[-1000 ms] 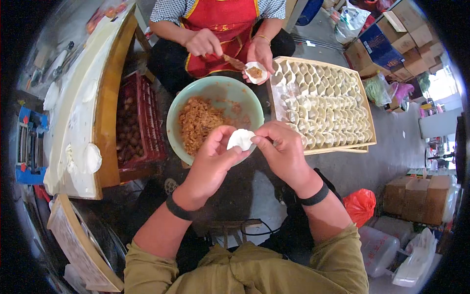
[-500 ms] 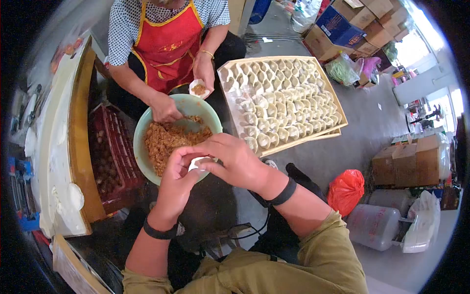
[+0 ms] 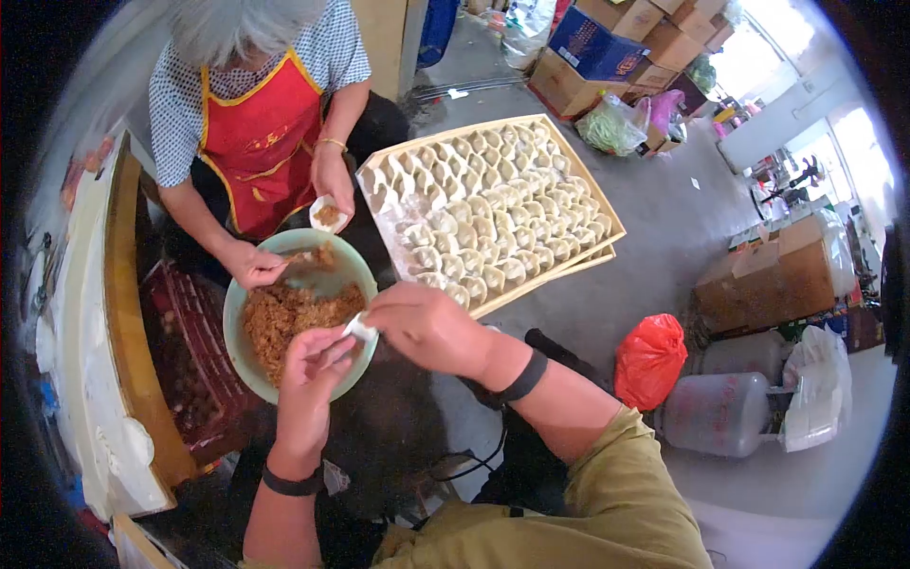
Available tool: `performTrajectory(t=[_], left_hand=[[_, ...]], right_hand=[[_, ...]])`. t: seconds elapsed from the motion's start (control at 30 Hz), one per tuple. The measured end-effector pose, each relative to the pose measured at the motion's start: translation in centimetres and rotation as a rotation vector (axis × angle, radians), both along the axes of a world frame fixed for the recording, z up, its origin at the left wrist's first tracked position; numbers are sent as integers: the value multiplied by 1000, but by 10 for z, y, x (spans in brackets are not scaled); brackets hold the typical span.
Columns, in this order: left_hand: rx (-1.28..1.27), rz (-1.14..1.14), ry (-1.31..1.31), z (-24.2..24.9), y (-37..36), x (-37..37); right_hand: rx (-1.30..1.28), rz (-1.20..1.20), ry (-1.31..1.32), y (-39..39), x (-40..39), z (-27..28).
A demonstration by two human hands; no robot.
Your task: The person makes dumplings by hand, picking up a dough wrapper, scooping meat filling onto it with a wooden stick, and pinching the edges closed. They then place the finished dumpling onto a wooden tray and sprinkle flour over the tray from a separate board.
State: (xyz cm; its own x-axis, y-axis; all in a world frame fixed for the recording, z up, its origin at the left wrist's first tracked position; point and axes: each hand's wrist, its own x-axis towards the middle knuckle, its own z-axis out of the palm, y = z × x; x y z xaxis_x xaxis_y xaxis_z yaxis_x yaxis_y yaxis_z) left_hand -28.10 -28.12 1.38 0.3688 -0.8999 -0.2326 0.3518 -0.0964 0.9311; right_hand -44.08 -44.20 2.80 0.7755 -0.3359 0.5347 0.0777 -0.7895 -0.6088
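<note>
Between my two hands is a small white dumpling (image 3: pixel 358 328), partly covered by my fingers. My left hand (image 3: pixel 313 365) pinches its lower left side, with the fingers curled. My right hand (image 3: pixel 431 327) pinches the other side of it. Both hands are over the front right rim of a pale green bowl (image 3: pixel 232 334) of reddish-brown minced filling (image 3: pixel 284 322). Beyond my right hand, a wooden tray (image 3: pixel 599 204) carries rows of folded dumplings (image 3: pixel 517 228).
Across the bowl sits a co-worker in a red apron (image 3: pixel 261 142), holding a filled wrapper (image 3: pixel 328 214). A dark red crate (image 3: pixel 213 356) and floury wooden table (image 3: pixel 142 379) stand left. On the right are a red plastic bag (image 3: pixel 650 360), gas cylinders (image 3: pixel 716 414) and cardboard boxes (image 3: pixel 768 275).
My hands have gone from cupping the dumpling to pinching it from both sides, and more of it shows. The co-worker's hand has lifted off the filling. The whole view has shifted.
</note>
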Motion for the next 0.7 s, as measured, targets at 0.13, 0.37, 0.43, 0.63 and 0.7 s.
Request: performTrajectory(t=[0.13, 0.37, 0.43, 0.63, 0.7], left_hand=[[25, -19, -38, -2, -3, 0], [83, 1, 4, 0, -14, -6], [91, -10, 18, -2, -18, -7], [87, -27, 19, -20, -29, -12], [124, -28, 4, -21, -34, -12]], right_hand=[[-72, -291, 93, -51, -41, -3], [-175, -776, 319, -167, -145, -11], [-178, -882, 363, -210, -173, -22], [-47, -997, 546, -288, -195, -46], [-72, -981, 678, -296, -194, -51]])
